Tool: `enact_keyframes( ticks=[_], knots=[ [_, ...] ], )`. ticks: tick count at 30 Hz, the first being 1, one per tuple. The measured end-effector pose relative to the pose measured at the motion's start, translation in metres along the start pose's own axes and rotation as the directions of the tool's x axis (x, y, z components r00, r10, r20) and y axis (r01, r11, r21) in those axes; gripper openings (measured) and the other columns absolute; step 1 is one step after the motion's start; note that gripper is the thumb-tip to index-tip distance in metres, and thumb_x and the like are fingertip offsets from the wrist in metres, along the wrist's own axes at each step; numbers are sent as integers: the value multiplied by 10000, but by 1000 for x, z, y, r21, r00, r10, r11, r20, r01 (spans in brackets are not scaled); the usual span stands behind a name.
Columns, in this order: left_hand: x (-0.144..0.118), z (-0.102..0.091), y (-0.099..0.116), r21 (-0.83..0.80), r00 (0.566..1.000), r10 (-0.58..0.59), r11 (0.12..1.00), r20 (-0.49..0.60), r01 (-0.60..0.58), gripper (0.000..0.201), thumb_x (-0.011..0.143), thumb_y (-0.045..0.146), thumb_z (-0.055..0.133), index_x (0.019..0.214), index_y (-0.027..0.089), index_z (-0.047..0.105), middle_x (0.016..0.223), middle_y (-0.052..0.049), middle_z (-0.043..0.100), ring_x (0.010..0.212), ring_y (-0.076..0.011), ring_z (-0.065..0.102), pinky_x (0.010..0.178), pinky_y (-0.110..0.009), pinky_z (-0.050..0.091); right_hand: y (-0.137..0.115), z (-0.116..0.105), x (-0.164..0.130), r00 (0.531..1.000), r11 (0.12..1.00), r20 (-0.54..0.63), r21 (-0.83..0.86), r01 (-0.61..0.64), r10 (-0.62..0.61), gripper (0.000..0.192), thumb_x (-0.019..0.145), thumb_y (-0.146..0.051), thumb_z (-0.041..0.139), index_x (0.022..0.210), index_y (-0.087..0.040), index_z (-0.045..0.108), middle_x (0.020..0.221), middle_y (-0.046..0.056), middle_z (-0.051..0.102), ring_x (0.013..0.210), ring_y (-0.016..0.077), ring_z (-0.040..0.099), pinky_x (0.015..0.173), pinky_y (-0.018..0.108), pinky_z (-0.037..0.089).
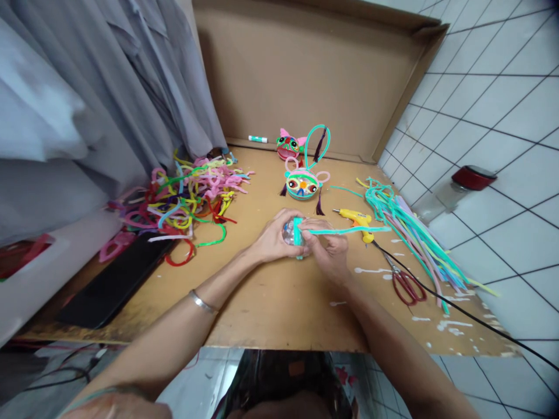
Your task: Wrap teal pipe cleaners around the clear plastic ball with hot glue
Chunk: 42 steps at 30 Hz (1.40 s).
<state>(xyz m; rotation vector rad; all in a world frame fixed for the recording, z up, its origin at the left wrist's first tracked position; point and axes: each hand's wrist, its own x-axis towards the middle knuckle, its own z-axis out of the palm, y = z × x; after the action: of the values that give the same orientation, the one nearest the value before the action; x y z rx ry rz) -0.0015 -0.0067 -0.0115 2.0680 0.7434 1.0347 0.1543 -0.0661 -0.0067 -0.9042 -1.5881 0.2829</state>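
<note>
Left hand [273, 238] curled, grasping a small clear ball [290, 233] above the cardboard table [271, 297]. Right hand [329, 250] pinches a teal pipe cleaner [345, 230] wrapped over the ball, just beside the glue gun [356, 219].

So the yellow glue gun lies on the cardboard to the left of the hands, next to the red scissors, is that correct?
Not quite. The head view shows the yellow glue gun lying on the cardboard to the right of the hands, beyond the right hand, not to the left. It does lie near the red scissors, as you say.
</note>
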Motion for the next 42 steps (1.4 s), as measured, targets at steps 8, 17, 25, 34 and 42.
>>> enact_keyframes(
  ticks=[8, 17, 25, 34, 42],
  knots=[
    [0, 0, -5, -92, 993, -114, 990, -20, 112, 618, 563, 284, 768, 1141, 194, 570, 1106, -55, 628, 999, -225, 616, 923, -386, 510, -1, -4, 3, 996, 995, 76, -94, 43, -36, 207, 875, -299, 633, 1064, -272, 711, 1058, 46, 762, 1036, 222, 700, 946, 411, 550],
    [8, -5, -18, -492, 910, -369, 838, -188, 238, 753, 523, 509, 824, 1139, 199, 522, 984, -31, 670, 859, -200, 640, 755, -316, 554, 35, -34, 16, 956, 826, -271, -510, -238, 108, 341, 896, -372, 528, 1139, -168, 654, 1135, 154, 680, 1100, 288, 614, 1003, 490, 458],
    [10, -4, -28, -518, 892, -362, 836, -272, 182, 720, 492, 446, 861, 1086, 178, 555, 866, -6, 648, 831, -178, 615, 768, -279, 517, 69, -73, 19, 774, 60, -360, -889, -454, 520, 630, 902, -540, 479, 1193, 7, 590, 1233, 307, 591, 1149, 431, 566, 948, 560, 436],
    [7, -5, -23, -448, 904, -355, 866, -241, 221, 710, 522, 412, 835, 1129, 173, 553, 939, -15, 631, 841, -176, 600, 743, -280, 510, 80, -86, 21, 669, 47, -463, -802, -595, 581, 629, 802, -544, 575, 1180, -45, 643, 1218, 291, 618, 1147, 421, 605, 892, 515, 515],
    [7, -6, -20, -462, 932, -334, 855, -142, 236, 707, 525, 380, 841, 1134, 167, 551, 971, -16, 637, 862, -168, 605, 821, -300, 510, 84, -96, 27, 646, 147, -525, -702, -697, 554, 422, 704, -510, 614, 904, -154, 721, 802, 133, 696, 746, 290, 640, 651, 385, 489]
  ],
)
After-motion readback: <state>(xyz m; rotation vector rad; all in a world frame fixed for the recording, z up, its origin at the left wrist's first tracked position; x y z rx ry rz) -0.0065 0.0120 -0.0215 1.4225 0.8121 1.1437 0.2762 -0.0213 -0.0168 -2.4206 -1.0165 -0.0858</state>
